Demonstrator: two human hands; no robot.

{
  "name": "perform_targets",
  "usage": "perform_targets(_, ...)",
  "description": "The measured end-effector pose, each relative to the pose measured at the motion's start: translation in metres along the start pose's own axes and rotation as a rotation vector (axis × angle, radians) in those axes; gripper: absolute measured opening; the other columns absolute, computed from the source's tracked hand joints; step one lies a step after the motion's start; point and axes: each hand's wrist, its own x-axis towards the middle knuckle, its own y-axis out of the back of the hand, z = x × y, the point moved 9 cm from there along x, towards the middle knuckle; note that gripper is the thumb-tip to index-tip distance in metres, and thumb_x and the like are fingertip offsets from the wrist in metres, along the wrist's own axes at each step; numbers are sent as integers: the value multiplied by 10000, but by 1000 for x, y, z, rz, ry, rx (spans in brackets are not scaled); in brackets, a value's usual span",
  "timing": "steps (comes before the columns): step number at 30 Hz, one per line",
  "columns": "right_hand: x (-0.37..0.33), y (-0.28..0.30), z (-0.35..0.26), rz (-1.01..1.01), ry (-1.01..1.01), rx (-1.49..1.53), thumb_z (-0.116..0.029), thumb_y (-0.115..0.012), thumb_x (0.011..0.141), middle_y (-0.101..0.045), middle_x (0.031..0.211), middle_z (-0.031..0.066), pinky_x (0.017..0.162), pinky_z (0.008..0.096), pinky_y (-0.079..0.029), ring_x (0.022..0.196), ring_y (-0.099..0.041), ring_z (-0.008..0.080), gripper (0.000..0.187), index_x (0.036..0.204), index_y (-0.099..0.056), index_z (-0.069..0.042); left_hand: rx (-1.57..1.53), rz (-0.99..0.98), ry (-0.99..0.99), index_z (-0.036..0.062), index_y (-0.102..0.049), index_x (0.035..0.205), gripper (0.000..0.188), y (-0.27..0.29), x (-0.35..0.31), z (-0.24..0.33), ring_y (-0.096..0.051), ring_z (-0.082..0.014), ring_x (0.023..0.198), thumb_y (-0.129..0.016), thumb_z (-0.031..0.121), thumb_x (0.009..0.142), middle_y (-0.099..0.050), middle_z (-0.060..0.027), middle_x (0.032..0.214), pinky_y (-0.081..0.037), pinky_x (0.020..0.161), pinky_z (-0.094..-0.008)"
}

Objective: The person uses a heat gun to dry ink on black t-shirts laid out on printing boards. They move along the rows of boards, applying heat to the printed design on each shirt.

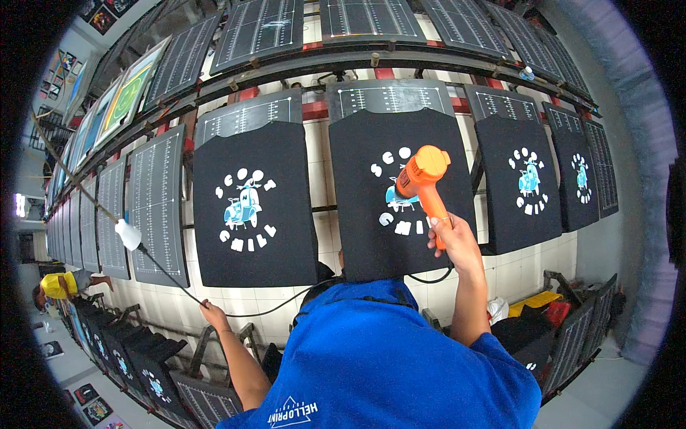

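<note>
My right hand (459, 244) is wrapped around the handle of an orange hair dryer (431, 166). Its nozzle points down and left, over the scooter print on a black T-shirt (361, 247), hiding part of the white and blue design. I cannot tell whether the nozzle touches the cloth. Low on the left, my left hand (214, 314) pinches a black power cord (175, 277). From there the cord runs up to a white connector (128, 234), and its other side loops across toward my waist. Left of the dryer, another black T-shirt (282, 171) with the same print lies flat on its board.
Further printed black T-shirts (518, 214) lie on boards to the right. Bare grey printing boards (153, 207) line the left, with another row beyond a metal rail (286, 77). A person in a yellow top (58, 284) is at far left. Behind me stand more boards (572, 343).
</note>
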Motion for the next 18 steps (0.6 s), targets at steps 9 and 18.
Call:
perform_targets(9, 33, 16, -8, 84, 109, 89, -282, -601, 902, -537, 711, 3, 458, 217, -433, 579, -541, 83, 280, 985, -547, -20, 103, -31, 127, -62, -513, 1168, 347, 54, -23, -7, -519, -388, 1107, -338, 160, 966, -545, -257, 1180, -391, 952, -452)
perform_targets(18, 18, 17, -3, 195, 82, 35, -315, -612, 898, -562, 705, 5, 451, 224, -438, 594, -574, 93, 277, 985, -561, -57, 130, -3, 13, -59, -529, 1145, 336, 64, 25, -13, -539, -389, 1051, -365, 158, 948, -577, -248, 1123, -407, 924, -433)
